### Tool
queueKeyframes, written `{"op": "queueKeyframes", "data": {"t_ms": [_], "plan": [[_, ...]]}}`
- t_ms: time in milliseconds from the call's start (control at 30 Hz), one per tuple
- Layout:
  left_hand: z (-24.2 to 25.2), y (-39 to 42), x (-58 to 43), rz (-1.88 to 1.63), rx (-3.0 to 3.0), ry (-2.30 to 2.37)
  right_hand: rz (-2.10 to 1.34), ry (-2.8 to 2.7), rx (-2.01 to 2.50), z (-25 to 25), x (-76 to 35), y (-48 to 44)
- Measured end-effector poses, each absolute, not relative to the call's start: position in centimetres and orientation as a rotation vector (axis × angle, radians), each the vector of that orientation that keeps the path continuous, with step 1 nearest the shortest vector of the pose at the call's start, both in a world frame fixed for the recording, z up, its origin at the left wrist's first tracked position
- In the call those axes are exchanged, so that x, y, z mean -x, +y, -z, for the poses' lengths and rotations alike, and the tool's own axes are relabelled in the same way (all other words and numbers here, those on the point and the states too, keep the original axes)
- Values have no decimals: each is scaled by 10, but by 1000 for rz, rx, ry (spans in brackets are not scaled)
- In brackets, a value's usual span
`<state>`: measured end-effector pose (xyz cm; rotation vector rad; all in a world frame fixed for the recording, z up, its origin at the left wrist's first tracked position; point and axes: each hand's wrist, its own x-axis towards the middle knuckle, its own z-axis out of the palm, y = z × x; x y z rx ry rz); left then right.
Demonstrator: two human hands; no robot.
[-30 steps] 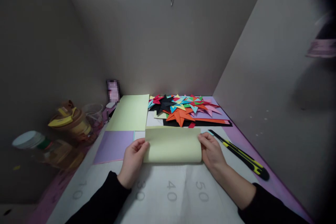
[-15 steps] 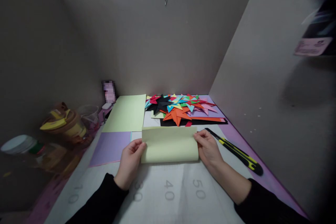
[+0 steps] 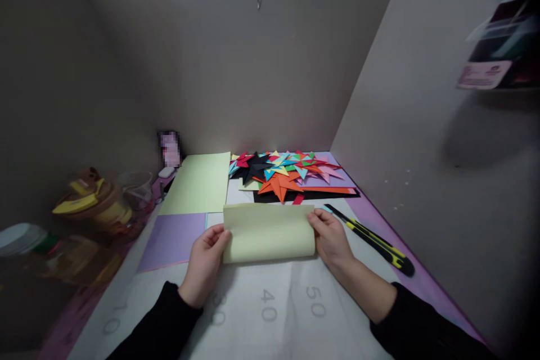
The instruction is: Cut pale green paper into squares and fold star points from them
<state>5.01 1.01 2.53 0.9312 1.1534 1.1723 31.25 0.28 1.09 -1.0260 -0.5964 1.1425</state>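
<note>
A pale yellow-green sheet of paper (image 3: 268,233), folded over so its near edge is rounded, lies on a white mat (image 3: 270,309) printed with numbers. My left hand (image 3: 205,261) grips the sheet's left end, fingers curled over it. At the right end my right hand (image 3: 331,236) pinches the paper's edge in the same way. Both sleeves are black.
Behind the sheet lies a pile of colourful folded paper stars (image 3: 287,171) on black and purple sheets. A flat yellow-green sheet (image 3: 196,183) and a purple sheet (image 3: 172,234) lie at left. A yellow-black utility knife (image 3: 371,239) rests at right. Jars and a cup (image 3: 135,188) stand far left.
The view has drifted slightly, so everything sits a little further left. My hands keep the same hold on the folded sheet; nothing else has moved.
</note>
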Motion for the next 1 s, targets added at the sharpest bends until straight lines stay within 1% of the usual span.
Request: {"op": "queueKeyframes", "data": {"t_ms": [1000], "plan": [[-26, 12, -51, -1178, -929, 1151, -1115, -617, 1022, -7, -314, 5]]}}
